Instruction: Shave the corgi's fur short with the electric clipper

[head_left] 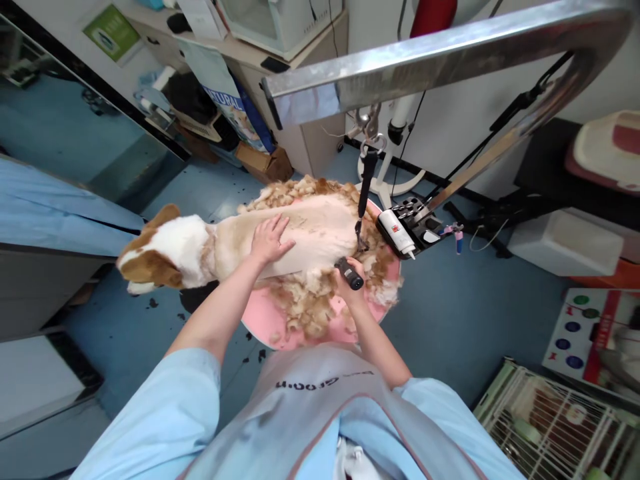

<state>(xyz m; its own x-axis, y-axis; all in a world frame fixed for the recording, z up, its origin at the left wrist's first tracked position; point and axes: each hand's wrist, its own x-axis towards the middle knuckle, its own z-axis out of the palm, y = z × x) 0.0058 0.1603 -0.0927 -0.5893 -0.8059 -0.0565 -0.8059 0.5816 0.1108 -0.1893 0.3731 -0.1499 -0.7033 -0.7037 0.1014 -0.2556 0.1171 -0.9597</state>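
A dog [310, 223] with a closely clipped pale back stands on a round pink grooming table [265, 317], its brown and white head toward the left. My left hand [270, 239] lies flat on its back with the fingers spread. In my right hand [347, 283] is a black hair clipper [349, 273], held beside the dog's rear flank. Its cutting end is hidden from view. Heaps of cut fur [310, 303] cover much of the tabletop around the dog. A black strap [367, 183] hangs down near the dog's rear.
A metal grooming arm [440, 57] crosses overhead. A black tool tray [417, 233] holding a white bottle [397, 233] is fixed at the table's right. A wire cage [550, 427] stands lower right, and a cardboard box [265, 162] sits by the cabinet [320, 100].
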